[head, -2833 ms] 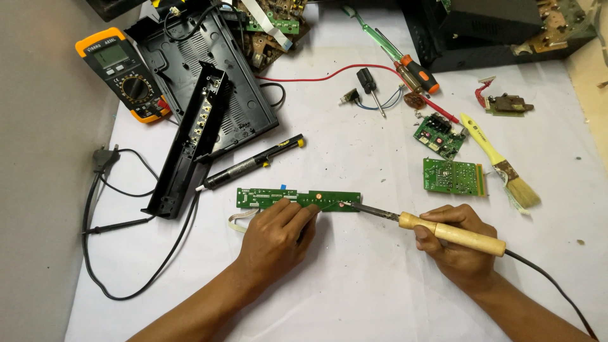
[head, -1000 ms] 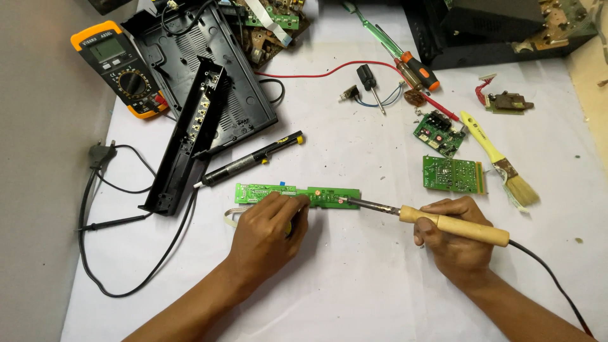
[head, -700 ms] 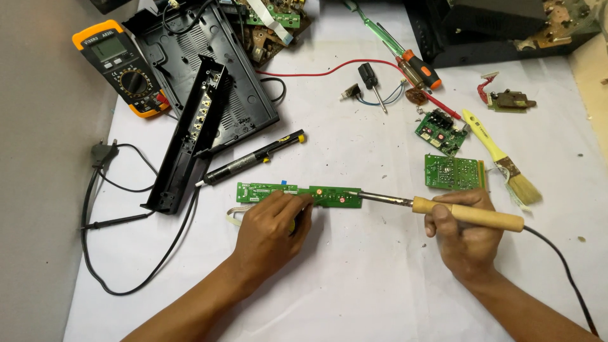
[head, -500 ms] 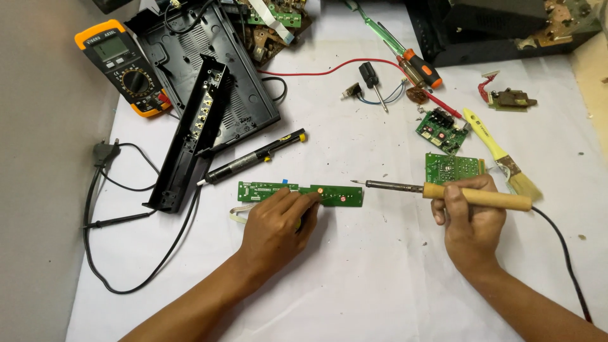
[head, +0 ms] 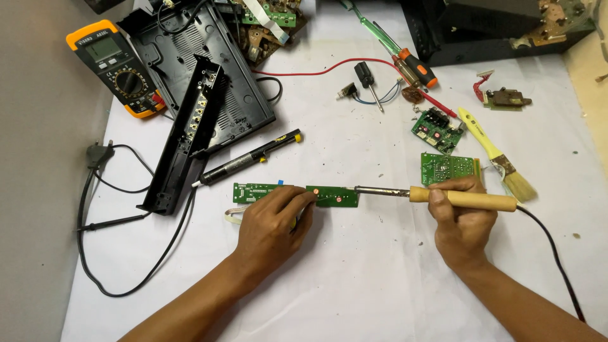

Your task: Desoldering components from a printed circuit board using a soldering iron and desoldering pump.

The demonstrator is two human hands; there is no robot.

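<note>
The open black device casing point(head: 209, 76) fills the upper left of the frame, with a yellow multimeter point(head: 117, 66) to its left and a black desoldering pump point(head: 250, 158) just below it on the white table point(head: 354, 285). At centre frame, your left hand point(head: 272, 221) lies over the long green circuit board point(head: 294, 194), fingers curled down and pressing it flat. At centre right, your right hand point(head: 465, 221) is closed around the wooden handle of the soldering iron point(head: 443, 197), whose tip reaches the board's right end, just below a small green board point(head: 449, 168).
</note>
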